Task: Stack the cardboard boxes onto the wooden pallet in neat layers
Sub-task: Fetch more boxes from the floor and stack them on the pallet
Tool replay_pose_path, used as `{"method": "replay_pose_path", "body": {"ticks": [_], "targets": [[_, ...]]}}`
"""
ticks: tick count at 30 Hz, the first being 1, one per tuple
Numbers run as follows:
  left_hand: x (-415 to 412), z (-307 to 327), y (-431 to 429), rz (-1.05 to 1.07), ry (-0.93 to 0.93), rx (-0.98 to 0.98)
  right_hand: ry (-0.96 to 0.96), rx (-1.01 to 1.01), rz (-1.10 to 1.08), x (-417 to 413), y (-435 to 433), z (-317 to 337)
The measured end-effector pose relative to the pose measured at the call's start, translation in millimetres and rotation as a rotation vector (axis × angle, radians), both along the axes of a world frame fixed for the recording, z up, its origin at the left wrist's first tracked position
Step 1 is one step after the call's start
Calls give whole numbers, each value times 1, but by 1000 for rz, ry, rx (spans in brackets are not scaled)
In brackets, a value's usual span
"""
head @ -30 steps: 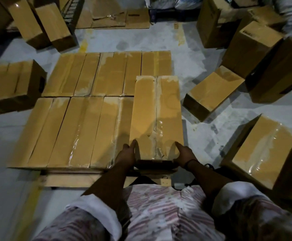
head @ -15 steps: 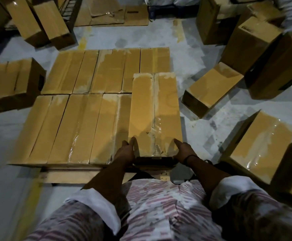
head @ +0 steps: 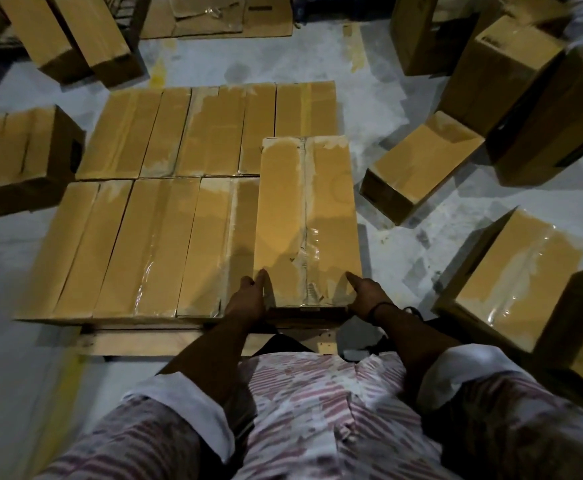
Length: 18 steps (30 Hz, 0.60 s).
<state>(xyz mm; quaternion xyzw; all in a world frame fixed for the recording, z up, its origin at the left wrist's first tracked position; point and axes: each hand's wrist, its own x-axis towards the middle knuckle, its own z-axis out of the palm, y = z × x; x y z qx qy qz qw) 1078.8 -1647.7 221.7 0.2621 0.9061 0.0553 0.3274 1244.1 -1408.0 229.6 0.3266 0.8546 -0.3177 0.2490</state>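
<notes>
Tape-sealed box (head: 307,220) over wooden pallet (head: 137,342)

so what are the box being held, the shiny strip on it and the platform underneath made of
The box looks like matt brown cardboard: dull flat faces, flaps meeting at a centre seam. The strip along that seam is probably clear plastic packing tape, glossy and wrinkled where light catches it. The platform seems bare pale wood, a plank-like edge, though dim light hides any grain.
</notes>
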Motion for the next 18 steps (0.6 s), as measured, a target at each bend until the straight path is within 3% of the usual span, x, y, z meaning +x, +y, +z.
{"method": "replay_pose_path", "body": {"ticks": [18], "targets": [[-7,6,19,53,-66,-116,-29,-58,6,-8,7,0]]}}
